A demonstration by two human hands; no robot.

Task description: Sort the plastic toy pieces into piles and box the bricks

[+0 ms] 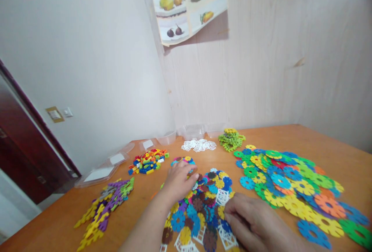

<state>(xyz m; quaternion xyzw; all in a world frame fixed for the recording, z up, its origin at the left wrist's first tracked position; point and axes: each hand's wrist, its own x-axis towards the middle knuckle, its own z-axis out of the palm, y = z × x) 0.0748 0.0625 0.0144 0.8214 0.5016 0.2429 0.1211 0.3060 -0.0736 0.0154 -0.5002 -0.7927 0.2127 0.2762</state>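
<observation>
A person's left hand [180, 179] reaches palm down, thumb spread from the fingers, over a pile of small notched discs [198, 202] at the lower centre of the frame, while the right hand [251, 218] curls at the pile's right edge near a white lattice piece [223, 197], fingertips hidden, any pinch impossible to tell; larger discs [302, 187] spread across the lower right
</observation>
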